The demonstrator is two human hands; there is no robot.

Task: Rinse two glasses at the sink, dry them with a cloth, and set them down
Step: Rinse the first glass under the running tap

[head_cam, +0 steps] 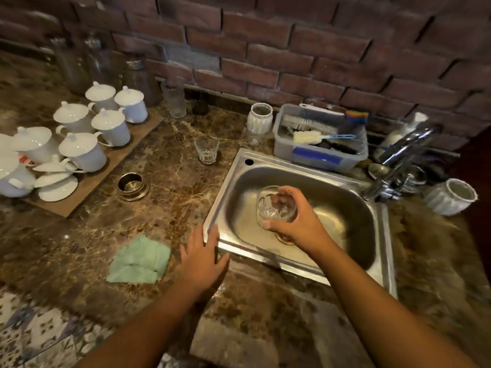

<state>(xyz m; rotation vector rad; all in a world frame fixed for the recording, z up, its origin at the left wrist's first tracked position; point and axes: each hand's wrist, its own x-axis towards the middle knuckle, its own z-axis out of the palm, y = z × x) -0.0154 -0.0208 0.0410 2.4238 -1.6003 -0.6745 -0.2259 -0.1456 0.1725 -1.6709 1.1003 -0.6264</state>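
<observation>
My right hand (299, 221) grips a clear glass (275, 207) tilted on its side over the steel sink (225, 208), above the drain. A second clear glass (206, 149) stands upright on the marble counter just left of the sink's far corner. A green cloth (139, 260) lies crumpled on the counter near the front edge. My left hand (203, 257) hovers open and flat over the counter between the cloth and the sink's front left corner, holding nothing. The chrome tap (398, 166) stands at the sink's right side; no water stream is visible.
White lidded cups (79, 136) crowd a wooden board at the left. A small metal ring dish (132, 185) sits on the counter. A grey tub of brushes (321, 139), a white ribbed jar (260, 118) and tall glassware (174, 100) line the brick wall. Another ribbed pot (451, 200) stands far right.
</observation>
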